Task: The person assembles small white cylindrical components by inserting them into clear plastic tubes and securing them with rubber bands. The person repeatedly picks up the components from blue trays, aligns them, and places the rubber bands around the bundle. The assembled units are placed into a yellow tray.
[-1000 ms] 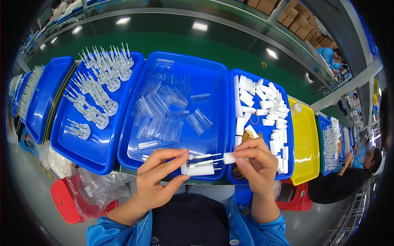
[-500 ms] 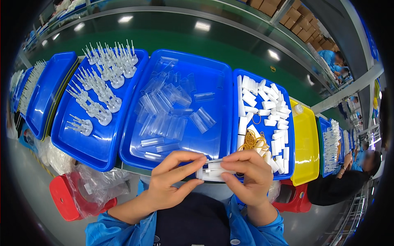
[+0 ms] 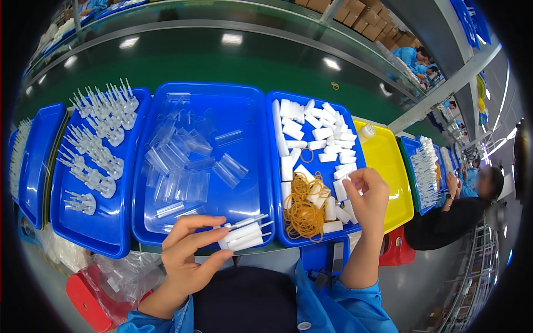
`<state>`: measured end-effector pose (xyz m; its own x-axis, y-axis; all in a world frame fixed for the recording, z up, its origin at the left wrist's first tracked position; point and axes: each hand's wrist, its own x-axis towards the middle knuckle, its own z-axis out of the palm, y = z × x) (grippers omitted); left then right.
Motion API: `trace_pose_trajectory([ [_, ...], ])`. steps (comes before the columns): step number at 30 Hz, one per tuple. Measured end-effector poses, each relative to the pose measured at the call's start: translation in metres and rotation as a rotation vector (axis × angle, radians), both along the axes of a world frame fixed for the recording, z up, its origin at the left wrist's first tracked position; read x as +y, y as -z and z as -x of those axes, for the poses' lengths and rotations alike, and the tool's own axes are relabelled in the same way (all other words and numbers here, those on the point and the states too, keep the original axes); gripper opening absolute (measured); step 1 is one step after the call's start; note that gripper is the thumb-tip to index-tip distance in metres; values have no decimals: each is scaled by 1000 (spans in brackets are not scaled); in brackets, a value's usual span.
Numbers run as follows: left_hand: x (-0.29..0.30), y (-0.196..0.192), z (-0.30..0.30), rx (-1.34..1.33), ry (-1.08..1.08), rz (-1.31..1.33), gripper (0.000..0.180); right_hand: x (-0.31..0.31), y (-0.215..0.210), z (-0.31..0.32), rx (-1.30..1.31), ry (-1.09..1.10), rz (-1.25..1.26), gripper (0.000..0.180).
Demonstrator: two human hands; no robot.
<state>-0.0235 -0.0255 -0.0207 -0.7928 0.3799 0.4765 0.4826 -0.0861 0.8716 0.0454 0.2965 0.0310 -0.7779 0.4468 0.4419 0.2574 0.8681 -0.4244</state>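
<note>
Low in the head view, left of centre, the left hand (image 3: 191, 252) holds a pronged piece (image 3: 246, 222) on its side above the near edge of the middle tray (image 3: 239, 186). Its fingers are parted by the width of the base, which they pinch against the thumb; the prongs point right and slightly up, with white rolls (image 3: 246, 240) around some of them. To the right, the right hand (image 3: 371, 197) is over the right tray (image 3: 270, 127), thumb and forefinger nearly together beside a white block (image 3: 340, 190); whether these fingers grip it, I cannot tell. More white blocks lie in that tray, along with a heap of rubber bands (image 3: 305, 213). Clear covers (image 3: 180, 187) lie in the middle tray, and white stands (image 3: 94, 150) with upright pins fill part of the left tray (image 3: 111, 230). Beyond the right tray is a yellow tray (image 3: 386, 161).
</note>
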Motion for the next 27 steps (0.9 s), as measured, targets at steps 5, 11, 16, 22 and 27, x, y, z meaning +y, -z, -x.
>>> trace_pose_trajectory([
  [5,8,-1,-2,-170,14,-83,46,12,29,-7,-220,18,-59,16],
  [11,2,-6,-3,-233,60,-74,48,1,24,-2,76,-121,113,14],
  [16,-2,-6,-3,-114,31,-23,47,-49,7,2,241,-468,560,16],
  [22,-2,-5,-3,-79,45,-55,47,-92,4,2,144,-506,1073,13],
  [27,-5,-2,-4,-68,28,-75,47,-92,8,6,119,-554,808,10],
])
